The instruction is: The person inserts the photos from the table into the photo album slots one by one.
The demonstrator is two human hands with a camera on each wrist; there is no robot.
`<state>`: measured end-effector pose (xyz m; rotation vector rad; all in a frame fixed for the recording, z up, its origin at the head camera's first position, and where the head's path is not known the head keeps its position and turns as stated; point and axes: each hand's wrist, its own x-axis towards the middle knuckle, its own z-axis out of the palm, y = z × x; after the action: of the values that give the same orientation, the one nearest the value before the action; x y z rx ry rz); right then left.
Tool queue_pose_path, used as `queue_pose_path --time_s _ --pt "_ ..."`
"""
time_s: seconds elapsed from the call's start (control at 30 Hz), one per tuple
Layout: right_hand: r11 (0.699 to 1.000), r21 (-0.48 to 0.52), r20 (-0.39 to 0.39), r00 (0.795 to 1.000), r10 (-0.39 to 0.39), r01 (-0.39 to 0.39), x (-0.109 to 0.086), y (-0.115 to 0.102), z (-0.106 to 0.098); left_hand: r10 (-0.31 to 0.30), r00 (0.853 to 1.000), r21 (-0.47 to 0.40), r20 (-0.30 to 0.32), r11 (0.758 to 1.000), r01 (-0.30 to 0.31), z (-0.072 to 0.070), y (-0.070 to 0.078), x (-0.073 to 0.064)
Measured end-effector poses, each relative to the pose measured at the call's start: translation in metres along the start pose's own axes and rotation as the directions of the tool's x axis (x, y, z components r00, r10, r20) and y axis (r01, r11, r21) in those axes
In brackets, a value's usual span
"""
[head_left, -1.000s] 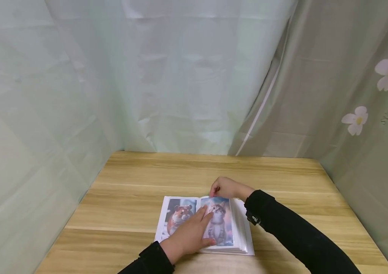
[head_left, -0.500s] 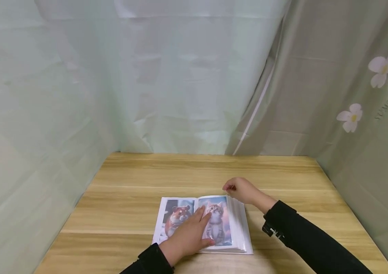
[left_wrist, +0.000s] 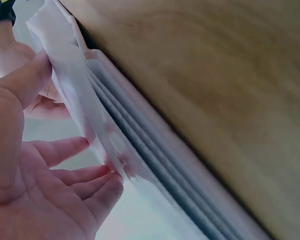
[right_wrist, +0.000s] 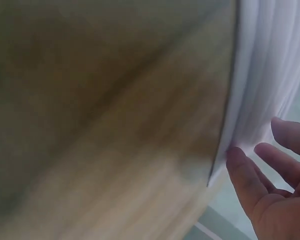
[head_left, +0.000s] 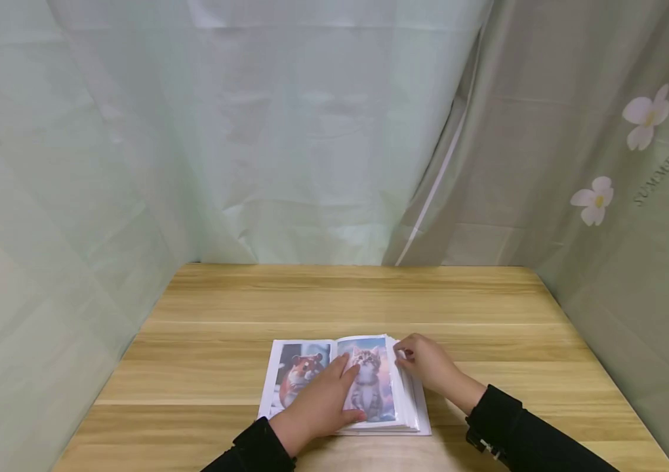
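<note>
A white photo album [head_left: 422, 410] lies open on the wooden table. Its left page carries a hamster picture [head_left: 299, 375], its right page a kitten picture [head_left: 370, 391]. My left hand [head_left: 317, 401] rests across the middle, thumb and fingers spread over the right page and partly covering both pictures. At the right page's outer edge, near the far corner, is my right hand [head_left: 436, 368], its fingertips at the page edges. In the right wrist view those fingertips [right_wrist: 236, 156] stand apart against the fanned stack. Layered page edges [left_wrist: 135, 135] show beside my left fingers in the left wrist view.
The wooden table [head_left: 240, 301] extends beyond the album on the far side and to both sides. Pale curtains [head_left: 311, 131] hang along its back and sides, with printed flowers [head_left: 594, 200] on the right one.
My right hand has moved from the album's top edge rightward, then down to the outer edge of the right page. My left hand stays on the album. The head view has shifted slightly.
</note>
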<state>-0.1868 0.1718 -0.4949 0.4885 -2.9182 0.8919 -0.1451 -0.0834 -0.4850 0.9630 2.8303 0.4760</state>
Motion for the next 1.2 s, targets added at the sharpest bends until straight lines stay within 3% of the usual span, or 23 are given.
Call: queue_pose_path --time_s 0.27,0.5,0.6,0.7,0.77,0.87,1.0,1.07,1.2 --pt "0.998 -0.051 -0.066 0.997 -0.05 0.046 -0.007 -0.002 0.003 0.041 0.999 0.008 -0.032 0.999 -0.041 -0.004 0.001 0.003" --pt "0.993 -0.103 -0.066 0.996 -0.057 0.05 -0.005 0.001 0.006 0.02 0.999 -0.084 -0.043 0.996 -0.023 -0.018 -0.01 -0.001" --pt "0.991 -0.118 -0.054 0.996 -0.069 0.062 -0.005 0.001 0.006 -0.017 0.999 -0.162 -0.037 0.987 0.011 -0.025 -0.026 -0.007" --pt "0.989 -0.127 -0.028 0.996 -0.081 0.077 -0.003 0.0 0.005 -0.076 0.994 -0.219 -0.081 0.974 0.057 -0.033 -0.046 -0.017" --pt "0.989 -0.124 -0.006 0.996 -0.084 0.083 -0.002 -0.001 0.005 -0.144 0.982 -0.236 -0.12 0.965 0.113 -0.039 -0.06 -0.024" --pt "0.991 -0.112 0.025 0.997 -0.077 0.079 -0.001 0.0 0.004 -0.249 0.952 -0.234 -0.179 0.951 0.204 -0.048 -0.078 -0.035" --pt "0.993 -0.094 0.046 0.997 -0.067 0.071 0.0 -0.001 -0.001 -0.38 0.915 -0.276 -0.138 0.902 0.333 -0.056 -0.094 -0.045" --pt "0.994 -0.088 0.051 0.997 -0.064 0.068 0.0 -0.002 -0.003 -0.434 0.898 -0.339 -0.073 0.857 0.387 -0.058 -0.097 -0.047" --pt "0.991 -0.101 0.056 0.995 -0.082 0.087 0.001 -0.003 -0.005 -0.515 0.856 -0.479 0.04 0.742 0.469 -0.058 -0.099 -0.049"
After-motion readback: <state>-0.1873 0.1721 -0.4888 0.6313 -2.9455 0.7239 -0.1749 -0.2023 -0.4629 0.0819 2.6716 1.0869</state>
